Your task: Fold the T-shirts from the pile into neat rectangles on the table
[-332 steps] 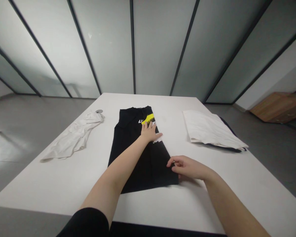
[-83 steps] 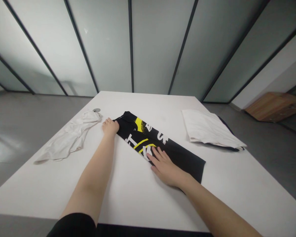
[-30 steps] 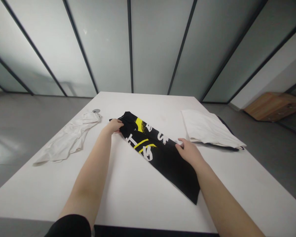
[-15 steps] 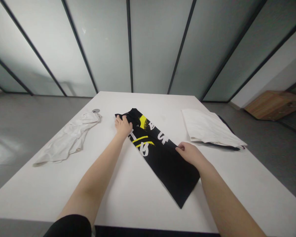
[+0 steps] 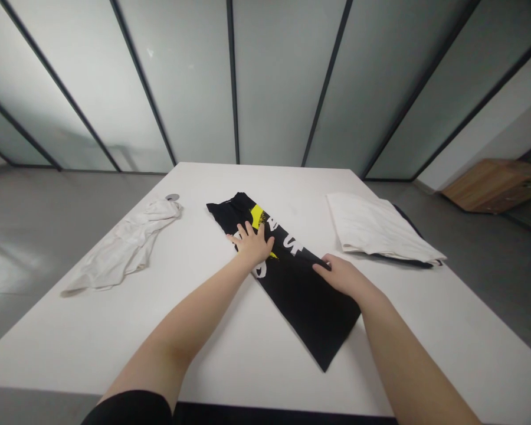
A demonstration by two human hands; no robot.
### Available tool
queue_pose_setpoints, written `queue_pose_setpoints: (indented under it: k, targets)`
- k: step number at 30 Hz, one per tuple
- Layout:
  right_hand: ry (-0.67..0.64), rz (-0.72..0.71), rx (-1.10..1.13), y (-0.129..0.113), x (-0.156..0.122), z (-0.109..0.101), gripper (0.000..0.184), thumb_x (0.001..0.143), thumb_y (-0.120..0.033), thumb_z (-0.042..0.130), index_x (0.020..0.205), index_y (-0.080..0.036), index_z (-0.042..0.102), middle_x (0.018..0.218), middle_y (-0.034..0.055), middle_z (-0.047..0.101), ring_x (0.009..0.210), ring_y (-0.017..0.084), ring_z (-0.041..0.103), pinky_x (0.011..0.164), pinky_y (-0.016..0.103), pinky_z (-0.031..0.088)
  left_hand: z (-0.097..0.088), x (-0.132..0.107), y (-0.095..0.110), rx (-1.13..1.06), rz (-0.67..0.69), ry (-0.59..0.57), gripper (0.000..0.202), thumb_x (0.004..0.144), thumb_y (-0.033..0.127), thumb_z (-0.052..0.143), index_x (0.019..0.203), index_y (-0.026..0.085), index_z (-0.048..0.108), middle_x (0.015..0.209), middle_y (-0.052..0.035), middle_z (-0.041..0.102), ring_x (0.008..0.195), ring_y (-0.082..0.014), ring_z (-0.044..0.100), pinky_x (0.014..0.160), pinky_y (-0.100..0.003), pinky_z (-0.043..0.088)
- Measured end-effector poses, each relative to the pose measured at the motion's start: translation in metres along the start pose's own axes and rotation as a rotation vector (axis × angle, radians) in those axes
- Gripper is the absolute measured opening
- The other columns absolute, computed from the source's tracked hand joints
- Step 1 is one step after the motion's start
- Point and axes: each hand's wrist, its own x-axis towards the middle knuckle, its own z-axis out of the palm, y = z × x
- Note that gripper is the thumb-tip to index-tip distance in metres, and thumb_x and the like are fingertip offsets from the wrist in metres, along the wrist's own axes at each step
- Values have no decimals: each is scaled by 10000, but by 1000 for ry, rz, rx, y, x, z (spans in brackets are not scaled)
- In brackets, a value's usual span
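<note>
A black T-shirt [image 5: 312, 301] with white lettering and yellow print lies folded into a long strip, slanting across the middle of the white table. My left hand [image 5: 253, 243] rests on its printed upper part, fingers spread and palm down. At the right long edge, my right hand [image 5: 338, 274] pinches the cloth between thumb and fingers. Part of the print is hidden beneath my left hand.
To the left lies a crumpled white garment [image 5: 126, 248], with a small grey disc [image 5: 172, 197] at its far end. A folded white garment [image 5: 378, 230] sits on dark cloth at the right. The table [image 5: 168, 330] stands before frosted glass panels [image 5: 283, 77].
My left hand has let go of the bunched far end and moved nearer and right onto the print, fingers now spread. The far end lies flatter. My right hand stays at the edge.
</note>
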Motion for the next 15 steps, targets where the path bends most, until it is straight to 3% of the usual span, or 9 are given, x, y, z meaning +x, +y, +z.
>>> queue_pose_setpoints:
  k: [9,15]
  targets:
    - [-158,-104,273,-9,-7,-5,206,939,-346,699,1048,-213,811,1105,89,839,1020,317,773,911,375,573,2,17,-2,-9,31,28,736,1028,654,373,1676,314,442,1754,-189,354,1624,-556,146,1156,-909,95]
    - [-212,-190,460,-29,-15,8,359,901,-330,706,1230,-222,801,1239,76,817,1130,344,762,1039,465,573,-8,33,-5,19,159,8,695,1066,560,349,1676,237,434,1733,-224,373,1630,-474,218,1186,-884,104]
